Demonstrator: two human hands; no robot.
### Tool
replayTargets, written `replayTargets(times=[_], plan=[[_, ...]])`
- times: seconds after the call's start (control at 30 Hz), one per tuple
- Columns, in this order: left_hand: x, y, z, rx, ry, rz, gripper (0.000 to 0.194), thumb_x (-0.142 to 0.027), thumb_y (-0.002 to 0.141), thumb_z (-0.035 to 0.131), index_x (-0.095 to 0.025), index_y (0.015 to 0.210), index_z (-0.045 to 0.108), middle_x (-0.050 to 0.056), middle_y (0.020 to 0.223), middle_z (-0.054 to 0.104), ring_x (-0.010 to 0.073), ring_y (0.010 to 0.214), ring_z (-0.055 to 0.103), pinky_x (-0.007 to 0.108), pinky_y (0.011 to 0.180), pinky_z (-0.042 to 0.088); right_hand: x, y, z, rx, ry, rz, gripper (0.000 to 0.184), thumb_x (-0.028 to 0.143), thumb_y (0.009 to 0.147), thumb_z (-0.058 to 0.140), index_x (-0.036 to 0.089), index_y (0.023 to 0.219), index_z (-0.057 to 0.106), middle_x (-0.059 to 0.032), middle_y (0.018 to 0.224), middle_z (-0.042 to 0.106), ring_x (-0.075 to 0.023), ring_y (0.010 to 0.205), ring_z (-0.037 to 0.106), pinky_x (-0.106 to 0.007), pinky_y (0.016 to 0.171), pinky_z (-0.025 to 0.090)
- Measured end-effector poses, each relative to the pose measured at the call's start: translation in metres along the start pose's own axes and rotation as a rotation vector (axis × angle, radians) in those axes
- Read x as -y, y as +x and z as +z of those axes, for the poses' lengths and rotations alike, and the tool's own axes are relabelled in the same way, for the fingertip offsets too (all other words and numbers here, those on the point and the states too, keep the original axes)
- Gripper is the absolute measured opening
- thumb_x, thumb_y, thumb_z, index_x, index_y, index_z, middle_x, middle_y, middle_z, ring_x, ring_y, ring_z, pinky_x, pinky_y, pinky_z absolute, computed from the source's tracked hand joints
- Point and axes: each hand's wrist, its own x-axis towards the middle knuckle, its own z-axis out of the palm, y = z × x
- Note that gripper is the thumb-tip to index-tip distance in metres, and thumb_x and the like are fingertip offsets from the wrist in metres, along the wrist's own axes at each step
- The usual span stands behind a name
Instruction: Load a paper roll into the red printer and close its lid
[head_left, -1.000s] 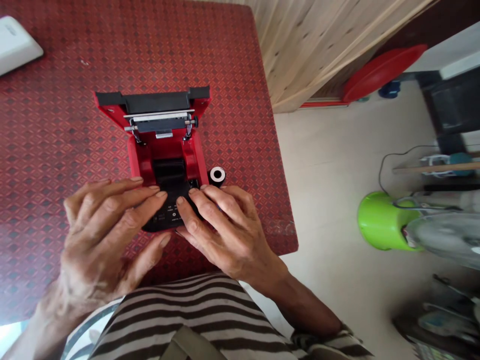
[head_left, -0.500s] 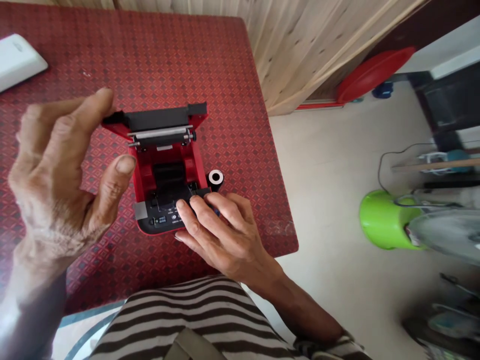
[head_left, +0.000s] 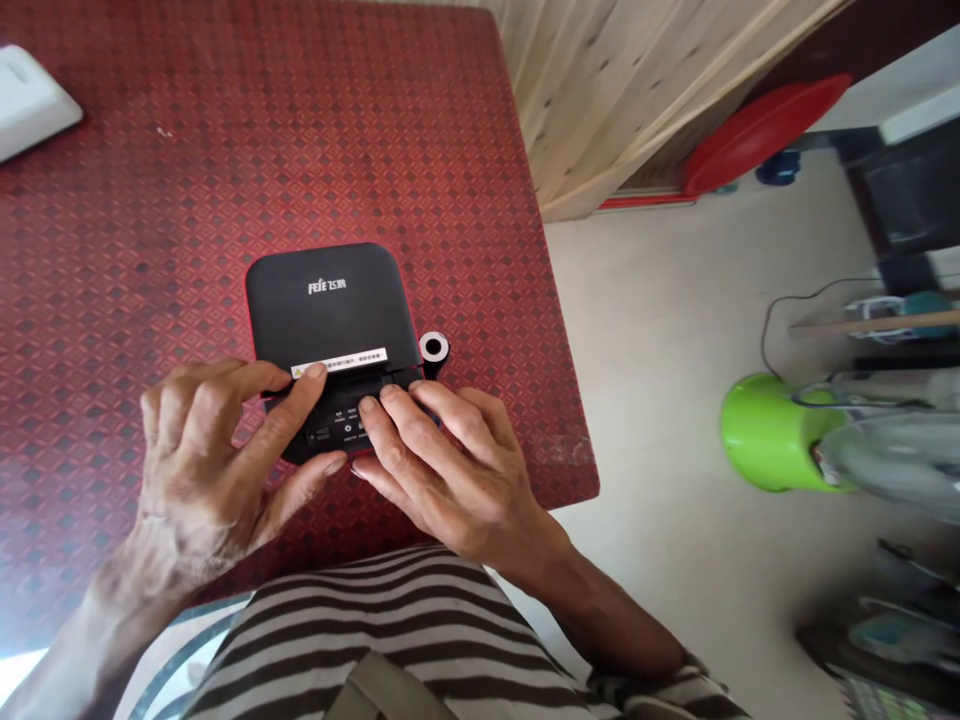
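Note:
A small black-and-red thermal printer (head_left: 330,315) sits on the table with its lid down over the paper bay; a gap shows at the lid's front edge. Along that edge runs a white label strip with small print. My left hand (head_left: 214,455) presses the lid's front left edge with its index finger, while its thumb lies at the printer's front rim. On the button panel rest the fingers of my right hand (head_left: 450,470), its thumb at the front side, gripping the body. A white paper roll (head_left: 433,347) stands beside the printer's right side.
The table (head_left: 465,180) has a red patterned cover and a right edge not far past the paper roll. A white box-like object (head_left: 34,105) lies at the far left. On the floor to the right stands a green bucket (head_left: 757,430).
The lid has swung from upright to down over the printer. My left hand has moved right and toward me, from beside the raised lid onto its front edge. My right hand has stayed put.

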Motion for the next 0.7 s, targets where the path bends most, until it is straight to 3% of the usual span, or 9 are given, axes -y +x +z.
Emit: replayTargets(times=[0.23, 0.43, 0.57, 0.63, 0.7], plan=[[0.003, 0.001, 0.000, 0.007, 0.012, 0.047, 0.084, -0.050, 0.079, 0.080, -0.025, 0.153, 0.050, 0.020, 0.123, 0.067, 0.0394, 0.108, 0.061, 0.050, 0.091, 0.043, -0.001, -0.001, 0.001, -0.008, 0.002, 0.009, 0.045, 0.039, 0.096, 0.070, 0.012, 0.132, 0.068, -0.0063, 0.127, 0.076, -0.0248, 0.118, 0.058, -0.042, 0.095, 0.047], [0.004, 0.000, 0.002, 0.045, -0.004, -0.013, 0.090, -0.050, 0.074, 0.085, -0.034, 0.154, 0.048, 0.015, 0.128, 0.068, 0.0376, 0.115, 0.061, 0.048, 0.096, 0.042, -0.002, -0.002, 0.002, -0.045, 0.043, 0.011, 0.041, 0.037, 0.095, 0.072, 0.011, 0.126, 0.070, -0.0074, 0.124, 0.077, -0.0252, 0.116, 0.062, -0.042, 0.094, 0.050], [0.003, -0.002, 0.001, 0.028, -0.119, -0.051, 0.084, -0.050, 0.072, 0.087, -0.035, 0.148, 0.056, 0.014, 0.128, 0.067, 0.0372, 0.115, 0.061, 0.050, 0.099, 0.043, -0.014, -0.001, -0.001, -0.137, 0.141, 0.041, 0.042, 0.032, 0.093, 0.074, 0.009, 0.128, 0.067, -0.0107, 0.122, 0.077, -0.0258, 0.114, 0.066, -0.042, 0.096, 0.054], [0.002, -0.003, -0.002, -0.017, -0.224, -0.114, 0.071, -0.052, 0.077, 0.082, -0.036, 0.143, 0.062, 0.012, 0.129, 0.065, 0.0352, 0.113, 0.060, 0.051, 0.099, 0.044, -0.029, -0.002, 0.001, -0.236, 0.206, 0.144, 0.038, 0.028, 0.094, 0.072, 0.015, 0.130, 0.066, -0.0098, 0.119, 0.078, -0.0253, 0.112, 0.068, -0.043, 0.097, 0.055], [0.003, -0.005, -0.006, -0.087, -0.425, -0.356, 0.057, -0.051, 0.081, 0.077, -0.038, 0.136, 0.067, 0.008, 0.131, 0.062, 0.0321, 0.115, 0.058, 0.050, 0.104, 0.043, -0.050, -0.003, 0.011, -0.321, 0.271, 0.311, 0.026, 0.025, 0.098, 0.065, 0.023, 0.124, 0.068, -0.0063, 0.113, 0.078, -0.0238, 0.106, 0.070, -0.043, 0.095, 0.054]])
